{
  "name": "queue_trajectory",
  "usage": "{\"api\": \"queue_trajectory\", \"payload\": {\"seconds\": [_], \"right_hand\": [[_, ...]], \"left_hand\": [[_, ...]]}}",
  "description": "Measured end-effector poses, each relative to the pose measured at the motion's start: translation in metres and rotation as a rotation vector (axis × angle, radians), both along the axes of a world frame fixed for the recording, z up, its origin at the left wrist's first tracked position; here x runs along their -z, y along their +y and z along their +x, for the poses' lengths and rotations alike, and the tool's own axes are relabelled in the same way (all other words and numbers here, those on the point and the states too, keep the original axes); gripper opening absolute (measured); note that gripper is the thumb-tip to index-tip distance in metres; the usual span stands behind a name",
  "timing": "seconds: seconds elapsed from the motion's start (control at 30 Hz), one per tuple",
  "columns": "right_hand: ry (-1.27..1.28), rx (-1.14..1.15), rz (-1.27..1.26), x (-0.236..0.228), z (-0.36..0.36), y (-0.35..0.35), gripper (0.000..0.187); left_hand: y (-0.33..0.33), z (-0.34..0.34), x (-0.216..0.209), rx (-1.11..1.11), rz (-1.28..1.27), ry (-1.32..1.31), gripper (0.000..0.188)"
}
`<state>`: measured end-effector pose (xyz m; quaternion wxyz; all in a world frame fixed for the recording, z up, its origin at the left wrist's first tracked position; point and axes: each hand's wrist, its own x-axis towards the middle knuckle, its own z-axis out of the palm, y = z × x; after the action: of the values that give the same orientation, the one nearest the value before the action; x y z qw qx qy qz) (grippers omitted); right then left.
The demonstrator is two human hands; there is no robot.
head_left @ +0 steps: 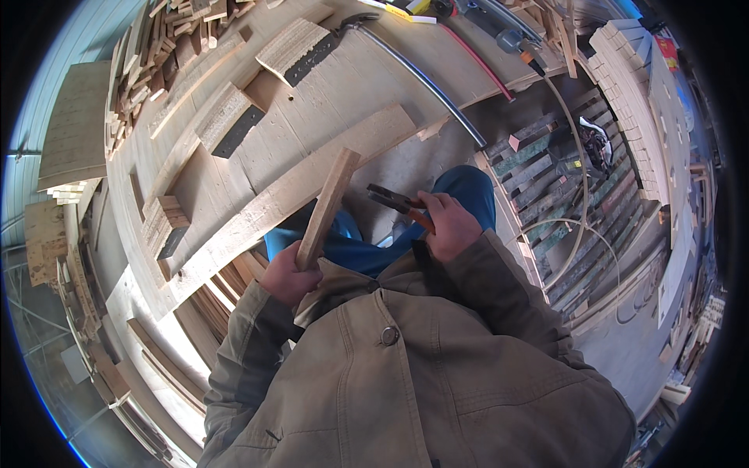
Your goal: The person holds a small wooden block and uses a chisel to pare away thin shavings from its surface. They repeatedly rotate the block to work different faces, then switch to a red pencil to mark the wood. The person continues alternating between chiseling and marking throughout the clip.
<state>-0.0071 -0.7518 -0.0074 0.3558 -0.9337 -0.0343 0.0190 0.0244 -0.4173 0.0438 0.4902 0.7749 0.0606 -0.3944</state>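
My left hand (290,274) is closed around the lower end of a wooden strip (331,204), which tilts up and to the right, over the edge of the plywood table. In my right hand (454,226) is a pair of pliers (388,198) with dark jaws and orange handles. Their jaws point left toward the strip, and a gap lies between the two. Both hands are above my lap, over blue trousers (466,189). Whether the plier jaws are parted is too small to tell.
The plywood table (312,125) carries a long board (343,150) along its near edge and several wood blocks with black sides, including one block (230,117). Offcuts (175,47) heap at the far left. A hose (581,156) hangs over a slatted pallet (577,210) at right.
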Motion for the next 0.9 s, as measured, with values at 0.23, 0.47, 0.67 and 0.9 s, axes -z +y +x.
{"api": "queue_trajectory", "payload": {"seconds": [0.23,0.47,0.67,0.9], "right_hand": [[0.121,0.045,0.0,-0.004,-0.001,-0.004,0.048],[0.225,0.043,0.046,-0.007,0.0,-0.006,0.055],[0.179,0.047,0.123,0.001,-0.001,-0.011,0.056],[0.175,0.076,0.158,0.005,-0.003,-0.014,0.053]], "left_hand": [[0.004,0.0,-0.001,-0.073,-0.1,0.083,0.036],[0.011,0.003,-0.001,-0.149,-0.263,0.136,0.037],[0.011,0.004,-0.009,-0.191,-0.344,0.132,0.042],[0.018,0.006,-0.024,-0.189,-0.616,0.191,0.045]]}}
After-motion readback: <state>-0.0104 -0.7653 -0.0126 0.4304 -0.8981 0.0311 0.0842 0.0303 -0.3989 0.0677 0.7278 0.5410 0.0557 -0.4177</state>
